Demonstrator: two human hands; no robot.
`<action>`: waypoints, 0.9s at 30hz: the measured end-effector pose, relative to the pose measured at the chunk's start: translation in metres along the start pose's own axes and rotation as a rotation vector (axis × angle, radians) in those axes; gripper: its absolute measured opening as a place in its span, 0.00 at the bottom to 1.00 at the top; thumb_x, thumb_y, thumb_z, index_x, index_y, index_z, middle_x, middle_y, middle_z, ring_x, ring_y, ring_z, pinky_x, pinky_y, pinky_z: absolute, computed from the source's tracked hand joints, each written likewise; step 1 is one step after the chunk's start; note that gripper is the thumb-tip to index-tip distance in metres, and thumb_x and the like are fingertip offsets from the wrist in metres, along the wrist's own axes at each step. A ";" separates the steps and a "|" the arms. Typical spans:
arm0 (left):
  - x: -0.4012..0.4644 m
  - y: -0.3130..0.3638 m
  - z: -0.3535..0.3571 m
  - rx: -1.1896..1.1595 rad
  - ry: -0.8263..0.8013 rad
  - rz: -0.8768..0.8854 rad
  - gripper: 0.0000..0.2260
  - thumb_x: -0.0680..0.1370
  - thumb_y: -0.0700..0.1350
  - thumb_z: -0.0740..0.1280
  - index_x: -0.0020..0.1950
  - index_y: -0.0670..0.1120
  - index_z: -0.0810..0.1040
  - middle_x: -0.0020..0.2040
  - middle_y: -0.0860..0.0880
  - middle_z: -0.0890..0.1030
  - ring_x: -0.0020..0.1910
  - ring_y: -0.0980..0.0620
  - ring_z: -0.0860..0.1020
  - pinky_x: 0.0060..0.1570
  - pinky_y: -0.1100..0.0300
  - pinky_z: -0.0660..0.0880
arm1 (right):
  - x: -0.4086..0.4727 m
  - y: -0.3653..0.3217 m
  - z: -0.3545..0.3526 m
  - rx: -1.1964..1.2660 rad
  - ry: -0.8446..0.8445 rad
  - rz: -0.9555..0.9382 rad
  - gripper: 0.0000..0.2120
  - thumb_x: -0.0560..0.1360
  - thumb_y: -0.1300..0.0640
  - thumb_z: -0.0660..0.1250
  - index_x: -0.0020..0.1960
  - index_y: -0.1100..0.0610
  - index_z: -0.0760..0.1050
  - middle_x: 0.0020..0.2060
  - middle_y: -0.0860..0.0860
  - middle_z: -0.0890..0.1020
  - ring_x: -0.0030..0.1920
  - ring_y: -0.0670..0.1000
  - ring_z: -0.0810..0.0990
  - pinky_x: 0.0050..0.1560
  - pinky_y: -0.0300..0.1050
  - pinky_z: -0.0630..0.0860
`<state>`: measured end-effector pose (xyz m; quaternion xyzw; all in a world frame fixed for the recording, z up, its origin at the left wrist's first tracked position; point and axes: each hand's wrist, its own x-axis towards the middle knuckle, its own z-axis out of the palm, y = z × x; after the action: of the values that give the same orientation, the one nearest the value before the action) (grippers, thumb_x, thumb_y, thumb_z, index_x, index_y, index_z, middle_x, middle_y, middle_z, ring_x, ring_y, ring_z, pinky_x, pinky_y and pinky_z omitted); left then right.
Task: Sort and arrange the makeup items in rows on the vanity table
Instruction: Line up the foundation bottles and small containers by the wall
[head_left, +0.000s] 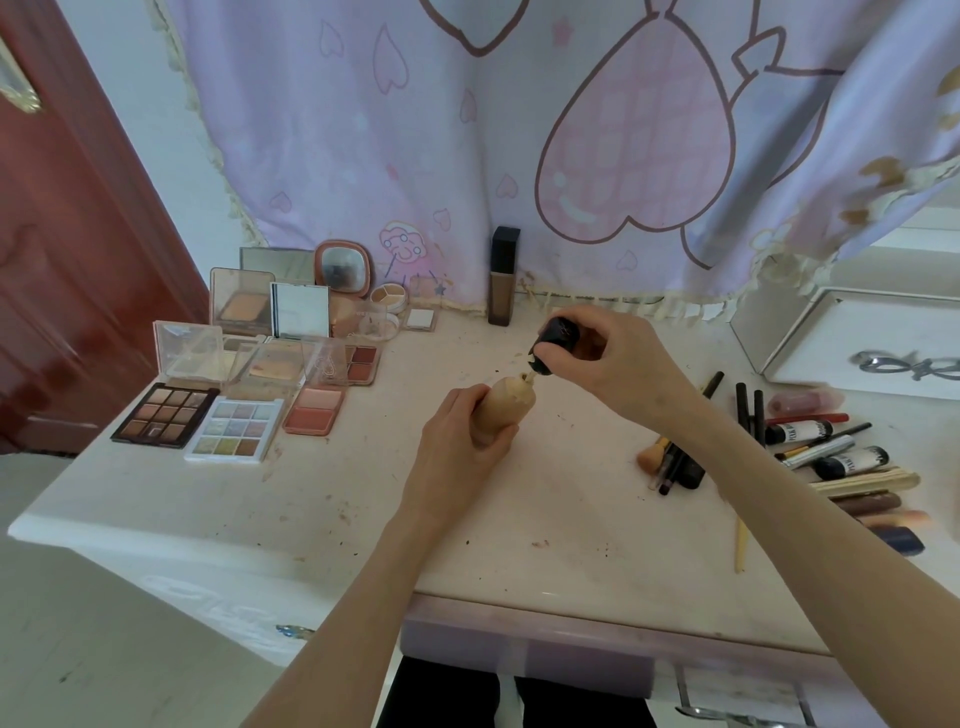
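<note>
My left hand (462, 431) grips a beige foundation bottle (509, 402), tilted with its neck up and to the right. My right hand (608, 358) holds the bottle's black cap (556, 343) just above the neck, a little apart from it. On the vanity table (337, 499) at the left lie open palettes in rows: a brown eyeshadow palette (165, 414), a pastel one (236, 428), a pink blush (316, 409) and a dark red one (362, 364). A tall foundation bottle with a black cap (503, 278) stands at the back.
Compacts and a small round mirror (343, 267) stand behind the palettes. At the right lies a loose heap of pencils, tubes and brushes (810, 452). A white box (857, 338) sits at the far right. A lilac curtain (519, 130) hangs behind. A red door (67, 234) is at the left.
</note>
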<state>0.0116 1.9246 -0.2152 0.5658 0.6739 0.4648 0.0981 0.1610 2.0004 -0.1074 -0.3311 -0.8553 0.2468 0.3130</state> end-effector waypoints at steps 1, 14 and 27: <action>0.000 0.000 0.000 -0.001 -0.001 -0.002 0.17 0.71 0.46 0.71 0.58 0.45 0.74 0.49 0.57 0.73 0.43 0.63 0.70 0.43 0.79 0.65 | 0.000 0.000 -0.002 -0.011 0.003 0.006 0.08 0.73 0.53 0.67 0.47 0.57 0.78 0.39 0.51 0.80 0.38 0.48 0.75 0.43 0.43 0.72; 0.000 0.002 -0.001 -0.009 -0.017 -0.013 0.17 0.72 0.46 0.71 0.58 0.46 0.74 0.48 0.58 0.73 0.43 0.63 0.70 0.43 0.80 0.65 | 0.008 0.008 0.002 0.039 0.019 0.075 0.07 0.73 0.53 0.66 0.45 0.56 0.78 0.33 0.43 0.75 0.32 0.40 0.70 0.38 0.36 0.68; 0.000 0.003 -0.002 -0.003 -0.033 -0.028 0.18 0.72 0.47 0.71 0.60 0.47 0.73 0.50 0.57 0.73 0.45 0.60 0.71 0.43 0.80 0.65 | 0.000 0.011 -0.010 0.060 0.024 0.061 0.07 0.73 0.54 0.67 0.47 0.57 0.78 0.36 0.49 0.79 0.34 0.42 0.71 0.37 0.34 0.69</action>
<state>0.0122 1.9229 -0.2115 0.5638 0.6794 0.4550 0.1165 0.1721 2.0100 -0.1078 -0.3504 -0.8332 0.2777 0.3255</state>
